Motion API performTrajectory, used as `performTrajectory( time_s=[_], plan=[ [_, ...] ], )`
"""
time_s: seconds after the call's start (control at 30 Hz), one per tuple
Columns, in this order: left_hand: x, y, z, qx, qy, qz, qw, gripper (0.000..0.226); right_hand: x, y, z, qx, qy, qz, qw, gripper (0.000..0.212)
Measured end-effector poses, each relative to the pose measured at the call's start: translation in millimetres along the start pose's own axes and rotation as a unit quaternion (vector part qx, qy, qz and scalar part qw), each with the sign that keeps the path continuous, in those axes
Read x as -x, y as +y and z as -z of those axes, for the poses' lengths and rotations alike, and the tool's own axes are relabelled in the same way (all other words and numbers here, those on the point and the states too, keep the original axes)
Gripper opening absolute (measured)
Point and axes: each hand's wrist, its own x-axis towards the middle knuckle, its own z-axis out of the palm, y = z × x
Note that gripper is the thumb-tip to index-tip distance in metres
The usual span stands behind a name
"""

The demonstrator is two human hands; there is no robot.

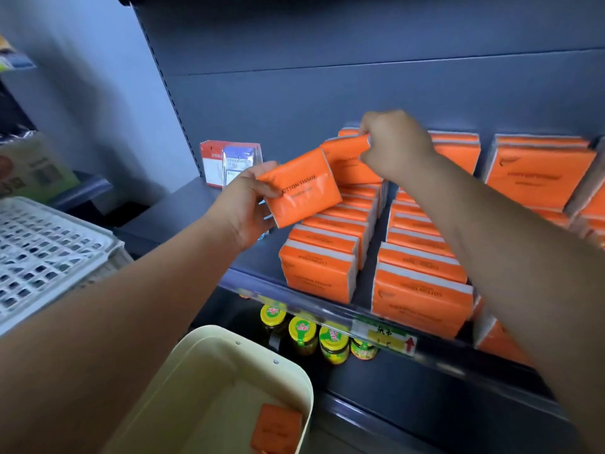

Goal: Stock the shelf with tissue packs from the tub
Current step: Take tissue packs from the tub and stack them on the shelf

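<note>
While a "COTTON TISSUE" pack [301,188] is gripped in the left hand [242,208], a second pack [343,160] is pinched by the right hand [396,142].

The dark blue shelf [176,211] carries two rows of orange tissue packs [319,276] standing on edge, front to back, with a narrow gap between the rows. More packs are stacked at the right. Small red-and-white packets [229,162] stand at the back left, apart from them.
</note>
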Motion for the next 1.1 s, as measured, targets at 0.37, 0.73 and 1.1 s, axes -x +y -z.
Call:
performTrajectory(
  time_s=[0.37, 0.73, 1.1],
  plan=[
    [-21.5, -2.8, 6.6, 0.046, 0.017, -0.013, 0.999, 0.056, -7.7, 19.5, -22.5, 0.133, 0.041, 0.012, 0.990, 0.032],
    [-47.1, -11.0, 11.0, 0.018, -0.005, -0.048, 0.999, 0.051, -10.3, -38.1, 17.0, -0.087, 0.007, -0.018, 0.996, 0.034],
    [-83.5, -7.1, -40.4, -0.076, 0.039, -0.057, 0.995, 0.040, -3.7, -43.9, 29.2, -0.138, -0.137, -0.173, 0.965, 0.015]
  ],
)
